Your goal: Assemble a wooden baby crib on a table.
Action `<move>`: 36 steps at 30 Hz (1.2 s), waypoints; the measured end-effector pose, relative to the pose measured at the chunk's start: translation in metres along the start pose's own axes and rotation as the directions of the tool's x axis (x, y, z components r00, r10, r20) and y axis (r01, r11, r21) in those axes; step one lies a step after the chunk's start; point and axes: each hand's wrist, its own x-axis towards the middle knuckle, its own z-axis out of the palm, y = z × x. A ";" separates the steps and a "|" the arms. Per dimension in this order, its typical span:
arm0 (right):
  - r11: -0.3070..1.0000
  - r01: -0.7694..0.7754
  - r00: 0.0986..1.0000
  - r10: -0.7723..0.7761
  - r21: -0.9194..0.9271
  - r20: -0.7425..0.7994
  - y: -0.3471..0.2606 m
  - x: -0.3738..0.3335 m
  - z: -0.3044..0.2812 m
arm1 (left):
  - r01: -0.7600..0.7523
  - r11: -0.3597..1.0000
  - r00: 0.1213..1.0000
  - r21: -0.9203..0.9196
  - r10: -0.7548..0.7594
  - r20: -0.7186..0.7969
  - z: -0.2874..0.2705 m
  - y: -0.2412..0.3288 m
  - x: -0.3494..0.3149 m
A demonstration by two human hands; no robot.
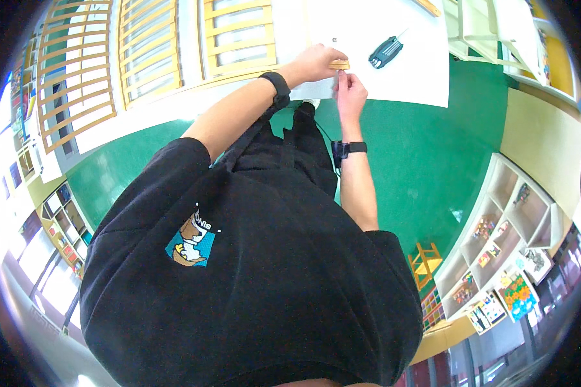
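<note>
At the near edge of the white table, my left hand (pixel 313 63) is closed on a small light wooden piece (pixel 339 64), whose end sticks out past the fingers. Just below it is my right hand (pixel 351 94), its thumb and fingers pinched together close under the wood. Whatever that pinch holds is too small to make out. To the right of both hands, a dark folding tool set (pixel 385 53) lies on the tabletop with one thin bit swung out. A tiny dark round piece (pixel 334 40) sits on the table beyond my left hand.
Slatted wooden frames (pixel 150 48) lie along the table to the left; one slatted panel (pixel 76 77) reaches over its left end. A wooden strip (pixel 427 6) is at the far right. Below are a green floor (pixel 426 168), a small wooden stool (pixel 424 264) and white shelving (pixel 490 226).
</note>
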 end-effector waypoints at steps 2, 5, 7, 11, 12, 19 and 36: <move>0.989 -0.063 0.997 0.069 -0.132 0.034 -0.001 0.008 -0.018 | 0.072 0.997 0.997 -0.002 -0.072 -0.036 0.006 0.007 -0.004; 0.973 0.117 0.992 -0.102 -0.201 0.079 -0.001 0.029 -0.047 | 0.200 0.979 0.978 -0.033 -0.202 -0.057 0.011 0.013 -0.008; 0.958 0.140 0.989 -0.122 -0.249 0.086 -0.031 0.048 -0.055 | 0.266 0.962 0.962 -0.064 -0.269 -0.039 0.016 0.012 -0.014; 0.777 0.432 0.894 -0.303 -0.458 0.329 -0.065 0.107 -0.028 | 0.211 0.975 0.964 -0.073 -0.220 -0.149 0.028 0.001 -0.022; 0.741 0.441 0.881 -0.250 -0.507 0.401 -0.067 0.116 -0.018 | 0.155 0.988 0.970 -0.009 -0.154 -0.190 0.029 0.000 -0.024; 0.401 0.705 0.698 -0.244 -0.585 0.673 -0.054 0.140 0.014 | 0.068 0.993 0.939 0.092 -0.033 -0.343 0.042 -0.002 -0.027; 0.586 0.661 0.610 -0.056 -0.469 0.790 -0.073 0.106 -0.027 | 0.141 0.982 0.839 0.123 -0.052 -0.541 0.055 -0.010 -0.032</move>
